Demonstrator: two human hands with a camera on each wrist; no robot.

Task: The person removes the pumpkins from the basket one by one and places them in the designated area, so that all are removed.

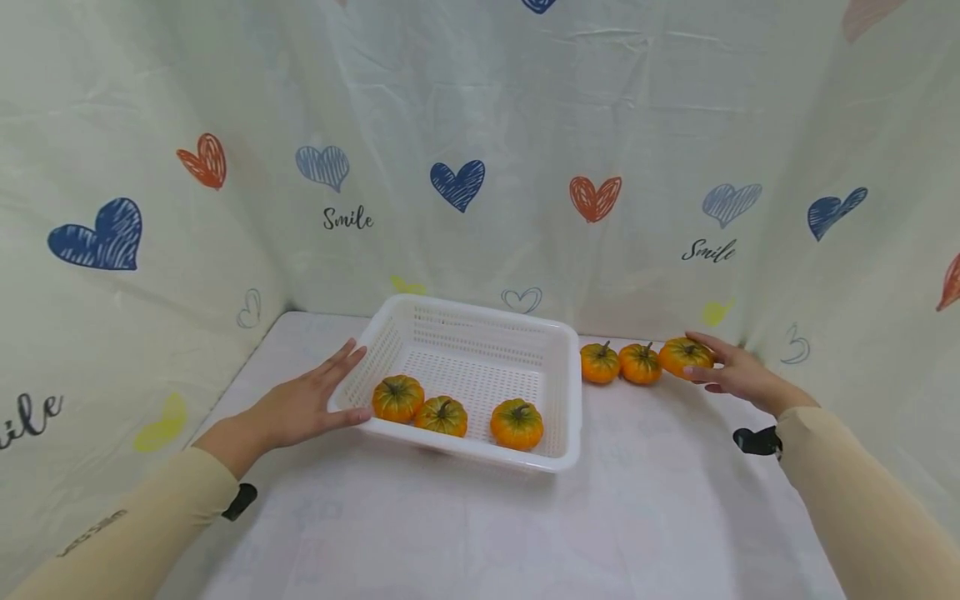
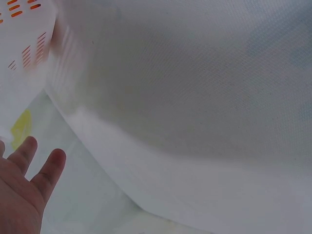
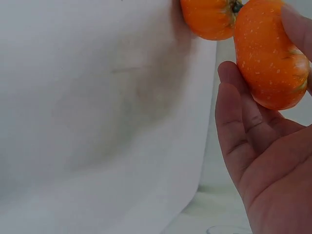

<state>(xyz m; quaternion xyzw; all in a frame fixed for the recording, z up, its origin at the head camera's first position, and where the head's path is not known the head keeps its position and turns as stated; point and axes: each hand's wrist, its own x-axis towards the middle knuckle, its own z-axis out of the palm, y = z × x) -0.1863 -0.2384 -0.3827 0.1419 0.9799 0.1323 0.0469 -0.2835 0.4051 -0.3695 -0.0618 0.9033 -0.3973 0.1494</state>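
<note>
My right hand (image 1: 748,380) grips a small orange-and-green pumpkin (image 1: 686,357) between thumb and fingers, at the right end of a row. In the right wrist view that pumpkin (image 3: 270,58) sits against the fingers, close to another pumpkin (image 3: 207,18). Two more pumpkins in the row, one (image 1: 641,363) in the middle and one (image 1: 600,363) beside the basket, rest on the table. With fingers spread and fairly straight, my left hand (image 1: 303,407) is at the left end of a white plastic basket (image 1: 574,400), thumb at its front rim. Three pumpkins lie inside, including one (image 1: 517,424) towards the right.
A white-covered table (image 1: 465,533) carries the basket and the row. Behind and at both sides hangs a pale curtain (image 1: 517,108) printed with hearts and "Smile". The row stands near the table's back edge, close to the curtain.
</note>
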